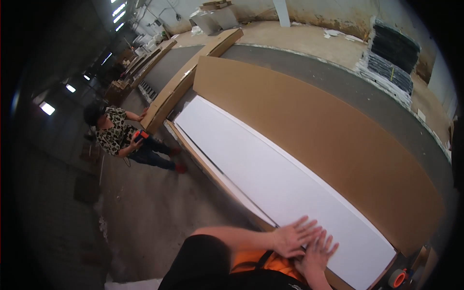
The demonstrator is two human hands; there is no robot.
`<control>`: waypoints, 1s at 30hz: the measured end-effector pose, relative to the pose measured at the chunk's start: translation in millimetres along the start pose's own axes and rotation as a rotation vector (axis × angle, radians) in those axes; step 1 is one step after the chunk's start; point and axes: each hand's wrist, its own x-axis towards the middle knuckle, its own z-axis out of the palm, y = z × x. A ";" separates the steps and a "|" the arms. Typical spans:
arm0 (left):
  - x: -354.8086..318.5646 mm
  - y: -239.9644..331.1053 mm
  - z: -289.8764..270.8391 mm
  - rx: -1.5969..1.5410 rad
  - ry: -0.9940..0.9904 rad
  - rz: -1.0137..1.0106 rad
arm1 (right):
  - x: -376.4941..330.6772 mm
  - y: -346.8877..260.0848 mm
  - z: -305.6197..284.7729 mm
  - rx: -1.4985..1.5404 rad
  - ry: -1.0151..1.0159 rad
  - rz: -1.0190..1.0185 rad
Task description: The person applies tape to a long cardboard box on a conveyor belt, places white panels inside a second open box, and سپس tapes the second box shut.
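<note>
In front of me lies a long, shallow cardboard carton (217, 181) with its broad brown flap (309, 130) folded open on the far side. Filling it is a long white panel or foam sheet (270, 169), its surface smooth and flat. My left hand (292, 237) reaches in from the left over the panel's near edge, fingers spread. Close beside it, partly overlapping, is my right hand (317, 253), also with fingers apart. Neither holds anything. Whether the palms touch the panel, I cannot tell. Below them shows orange cloth (270, 263) at my waist.
An orange-cored tape roll (397, 278) sits at the carton's right end. Across the far left end stands a closed long carton (193, 72). A co-worker (121, 130) there rests one hand on it and holds an orange-and-black tool (141, 136). Wrapped dark stacks (394, 53) stand by the wall.
</note>
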 end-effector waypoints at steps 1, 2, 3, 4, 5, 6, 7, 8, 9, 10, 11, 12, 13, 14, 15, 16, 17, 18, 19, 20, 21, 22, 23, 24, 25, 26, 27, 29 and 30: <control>-10.1 3.3 -1.3 -0.050 0.088 0.006 | -0.7 -5.9 1.5 -0.004 0.009 0.000; -29.6 -0.5 -7.7 0.022 0.174 0.069 | -5.7 -8.7 0.5 -0.008 0.019 -0.003; -47.2 -6.2 -19.8 0.089 0.264 0.133 | -12.6 -1.3 7.7 -0.062 0.176 -0.080; -78.3 -18.2 -60.7 0.162 0.348 0.109 | -15.7 1.1 3.4 -0.001 0.165 -0.056; -121.4 -47.1 -82.5 0.227 0.397 -0.027 | -10.5 -16.8 -37.1 -0.075 -0.005 0.025; -165.9 -92.8 -115.1 0.352 0.331 -0.154 | -15.5 -10.2 -28.5 -0.050 0.042 0.004; -206.3 -132.7 -159.6 0.484 0.261 -0.300 | -16.6 -9.1 -28.7 -0.056 0.045 0.015; -253.2 -176.7 -181.1 0.485 0.321 -0.498 | -15.8 -10.5 -31.9 -0.060 0.051 0.008; -280.5 -213.6 -203.9 0.578 0.348 -0.617 | -15.4 -8.5 -28.8 -0.072 0.022 0.005; -296.1 -248.8 -220.2 0.555 0.349 -0.677 | -14.3 -7.5 -24.9 -0.083 -0.007 0.003; -298.8 -262.5 -227.4 0.544 0.352 -0.685 | -13.9 -5.0 -23.3 -0.092 -0.017 0.000; -290.9 -270.9 -231.7 0.494 0.246 -0.667 | -12.6 -1.7 -23.2 -0.098 -0.023 -0.007; -286.8 -273.2 -233.5 0.437 0.137 -0.651 | -15.5 -5.8 -27.7 -0.104 -0.038 -0.016; -290.2 -276.6 -236.8 0.434 0.112 -0.647 | -22.6 -16.1 -28.4 -0.114 -0.057 -0.022; -280.7 -284.0 -233.3 0.425 0.123 -0.665 | -16.6 -28.5 -33.2 -0.190 -0.047 0.033; -266.1 -291.3 -228.2 0.431 0.101 -0.671 | -11.3 -41.7 -37.1 -0.263 -0.034 0.086; -262.0 -300.0 -230.8 0.446 0.067 -0.667 | 15.1 -83.6 -49.0 -0.161 0.069 0.100; -258.8 -304.4 -230.7 0.428 0.037 -0.668 | 40.9 -119.9 -53.1 -0.148 0.063 0.032; -257.7 -308.8 -232.6 0.425 0.040 -0.660 | 69.1 -148.3 -39.1 -0.059 0.196 -0.092; -263.3 -307.3 -233.0 0.419 0.035 -0.665 | 111.7 -204.1 -62.5 0.082 0.244 -0.112; -267.3 -309.1 -237.2 0.419 0.039 -0.659 | 134.3 -224.3 -53.5 0.147 0.274 -0.140; -267.2 -311.4 -237.1 0.418 0.035 -0.645 | 163.6 -244.6 -53.3 0.075 0.205 -0.171; -265.5 -313.0 -235.5 0.388 0.080 -0.641 | 188.8 -247.9 -49.1 -0.072 -0.029 -0.151; -268.7 -313.2 -236.1 0.358 0.126 -0.649 | 203.8 -241.7 -44.1 -0.052 -0.015 -0.143; -276.1 -316.4 -236.9 0.354 0.122 -0.647 | 210.7 -236.5 -40.9 -0.031 -0.001 -0.132; -288.6 -321.6 -237.6 0.266 0.208 -0.560 | 208.1 -239.0 -39.5 -0.030 -0.006 -0.129; -298.0 -327.5 -238.6 0.176 0.302 -0.475 | 205.5 -235.3 -37.1 -0.052 -0.051 -0.105; -340.3 -365.9 -291.7 0.487 0.356 -0.491 | 206.9 -229.4 -29.8 -0.080 -0.098 -0.076; -370.6 -390.2 -313.1 0.530 0.390 -0.667 | 203.3 -229.0 -27.1 -0.102 -0.071 -0.102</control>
